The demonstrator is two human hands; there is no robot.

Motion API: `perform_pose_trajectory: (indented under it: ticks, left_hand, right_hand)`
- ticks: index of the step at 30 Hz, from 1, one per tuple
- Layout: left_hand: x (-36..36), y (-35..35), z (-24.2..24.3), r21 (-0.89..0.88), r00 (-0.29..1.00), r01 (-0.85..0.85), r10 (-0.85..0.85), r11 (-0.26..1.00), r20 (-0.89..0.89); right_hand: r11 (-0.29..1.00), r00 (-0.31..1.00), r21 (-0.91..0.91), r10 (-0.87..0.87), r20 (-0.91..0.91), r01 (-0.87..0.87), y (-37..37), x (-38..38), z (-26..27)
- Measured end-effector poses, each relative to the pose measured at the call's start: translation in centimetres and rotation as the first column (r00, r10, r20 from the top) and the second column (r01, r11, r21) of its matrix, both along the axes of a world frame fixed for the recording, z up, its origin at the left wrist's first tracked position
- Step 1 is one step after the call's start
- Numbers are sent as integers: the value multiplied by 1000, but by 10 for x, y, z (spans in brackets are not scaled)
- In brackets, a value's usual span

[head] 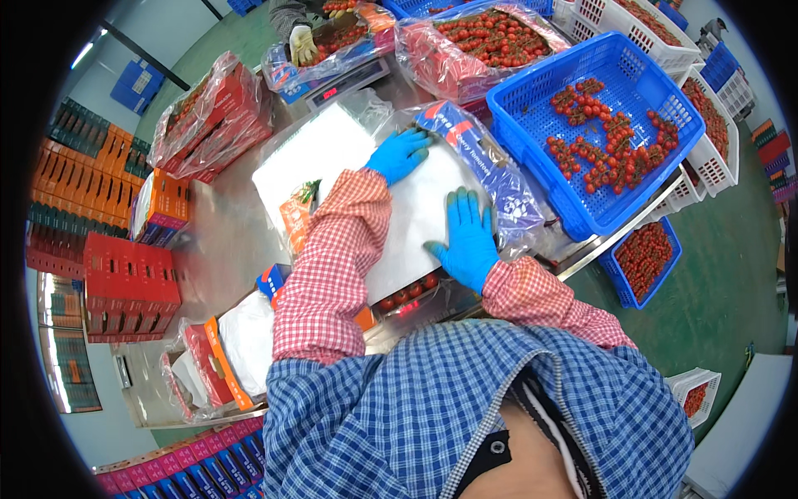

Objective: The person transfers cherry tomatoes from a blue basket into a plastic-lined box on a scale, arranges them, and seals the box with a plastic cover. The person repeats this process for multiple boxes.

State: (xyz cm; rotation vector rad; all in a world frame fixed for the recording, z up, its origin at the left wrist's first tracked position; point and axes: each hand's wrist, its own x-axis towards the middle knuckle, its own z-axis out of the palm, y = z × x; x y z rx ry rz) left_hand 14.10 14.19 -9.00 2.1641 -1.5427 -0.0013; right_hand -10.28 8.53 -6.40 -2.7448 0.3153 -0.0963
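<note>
Both my hands, in blue gloves, press flat on a white paper sheet [411, 218] that covers tomatoes in a blue cardboard box [474, 146]. My left hand [399, 156] lies near the sheet's far edge, fingers spread. My right hand [466, 240] rests at its right side, fingers a little apart. A few cherry tomatoes [408, 293] show under the near edge, above a lit red scale display [409, 307]. Clear plastic film [520, 215] surrounds the box. More white sheets [318, 146] lie to the left, with an orange printed packet [296, 215] beside my left sleeve.
A blue plastic crate [598, 137] with tomato clusters stands at the right. Film-wrapped red boxes [212, 125] stand at the back left, flat red cartons [131, 280] at the left. Across the table a co-worker's gloved hand [303, 45] touches tomatoes in another box.
</note>
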Motion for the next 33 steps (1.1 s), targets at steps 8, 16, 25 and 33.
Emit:
perform_pose_trajectory:
  ticks: [8,16,25,33]
  left_hand:
    - [-7,-2,32,-315,983,-119,157,942,99]
    - [68,46,54,558,889,-345,454,755,-65]
    - [56,80,50,322,871,-243,352,915,-343]
    - [37,213,76,-519,683,-728,410,448,-604]
  right_hand:
    - [798,840,323,375,393,-508,-96,164,75]
    - [677,550,694,686,-476,-244,-115,336,-9]
    - [572,552,102,816,-174,-814,-107,287,62]
    - [657,911,631,285,298,-412,-184,199,92]
